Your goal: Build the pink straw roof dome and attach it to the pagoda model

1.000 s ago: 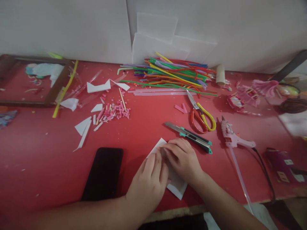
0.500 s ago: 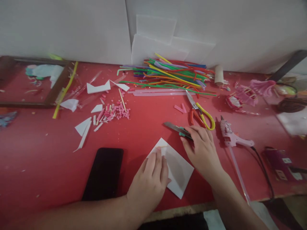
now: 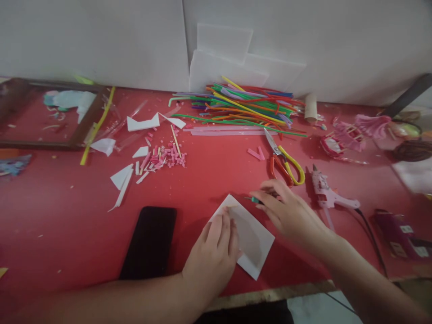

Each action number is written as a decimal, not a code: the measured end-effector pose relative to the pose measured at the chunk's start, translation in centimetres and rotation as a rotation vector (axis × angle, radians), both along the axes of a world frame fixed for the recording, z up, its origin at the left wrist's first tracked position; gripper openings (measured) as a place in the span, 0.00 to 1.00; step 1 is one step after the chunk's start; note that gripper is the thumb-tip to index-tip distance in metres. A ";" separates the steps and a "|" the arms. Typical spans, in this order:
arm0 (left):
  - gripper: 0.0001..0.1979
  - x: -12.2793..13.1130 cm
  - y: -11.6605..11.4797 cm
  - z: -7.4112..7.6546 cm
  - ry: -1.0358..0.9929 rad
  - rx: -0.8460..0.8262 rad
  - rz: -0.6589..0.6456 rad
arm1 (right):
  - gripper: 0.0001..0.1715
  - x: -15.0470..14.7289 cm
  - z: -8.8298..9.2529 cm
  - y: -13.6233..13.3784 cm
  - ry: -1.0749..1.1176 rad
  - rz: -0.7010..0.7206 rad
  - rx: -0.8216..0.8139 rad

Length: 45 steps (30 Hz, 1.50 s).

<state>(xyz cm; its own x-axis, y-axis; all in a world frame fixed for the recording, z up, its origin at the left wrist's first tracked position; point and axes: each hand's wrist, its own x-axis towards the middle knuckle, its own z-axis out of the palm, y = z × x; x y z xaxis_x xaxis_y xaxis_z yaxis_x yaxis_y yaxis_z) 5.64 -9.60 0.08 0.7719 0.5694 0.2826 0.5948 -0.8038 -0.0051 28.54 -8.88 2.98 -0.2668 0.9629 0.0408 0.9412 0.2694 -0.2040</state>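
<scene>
A white square sheet (image 3: 254,234) lies turned cornerwise on the red table, near its front edge. My left hand (image 3: 216,245) presses on the sheet's left part, its fingers together around a small pale strip (image 3: 231,206) near the top corner. Just right of the sheet and above the table, my right hand (image 3: 286,207) grips a green and dark utility knife (image 3: 255,200); most of the knife is hidden by the fingers. Scissors (image 3: 283,157) with red and yellow handles rest beyond my right hand.
A black phone (image 3: 148,243) is left of my left hand. Pink and white scraps (image 3: 165,155) lie beyond it. Colourful pipe cleaners (image 3: 249,105) are at the back. A glue gun (image 3: 329,191) with a cord sits on the right, near a purple object (image 3: 398,231).
My right hand has lifted and turned with the knife, whose long blade no longer shows flat over the table. My left hand has stayed on the sheet. The view has shifted slightly.
</scene>
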 end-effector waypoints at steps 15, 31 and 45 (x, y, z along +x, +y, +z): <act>0.23 0.0 -0.2 0.0 0.008 -0.012 0.008 | 0.26 0.5 1.0 1.9 -0.040 0.267 0.007; 0.23 0.0 -0.1 0.0 -0.004 -0.012 -0.001 | 0.23 -0.3 0.7 2.0 -0.090 0.254 -0.026; 0.20 -0.1 -0.2 0.1 0.004 -0.001 -0.008 | 0.21 -0.3 1.3 2.6 -0.126 0.315 -0.009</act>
